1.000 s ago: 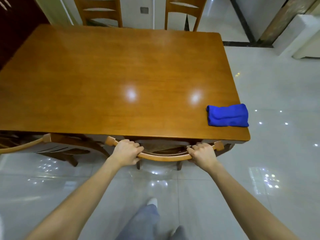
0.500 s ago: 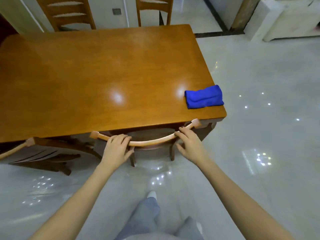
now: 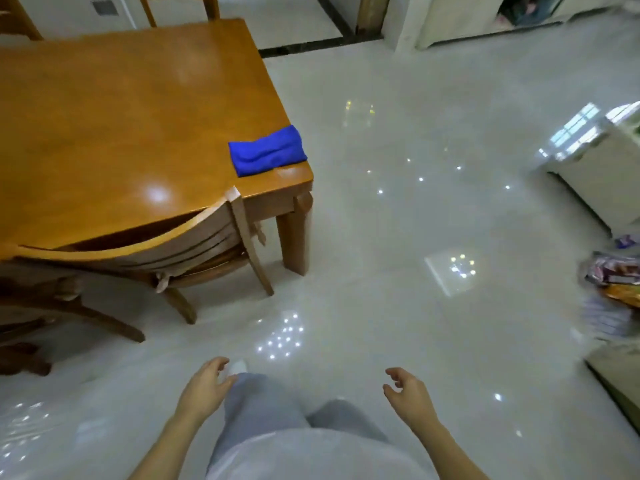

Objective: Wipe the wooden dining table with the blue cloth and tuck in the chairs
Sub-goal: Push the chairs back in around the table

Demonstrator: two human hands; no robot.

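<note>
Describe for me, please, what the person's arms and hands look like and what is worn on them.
The left forearm and right forearm are bare as far as the frame shows, with no sleeves. The left hand and right hand wear no gloves, and I see no watch, bracelet or ring, though blur could hide a thin one.

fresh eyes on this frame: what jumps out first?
The folded blue cloth pops first, lying at the near right corner of the glossy wooden table. Next comes the chair, tucked under the table's near edge with its curved back close to the rim. Low in the frame, the left hand and right hand hang empty over the shiny pale floor.
</note>
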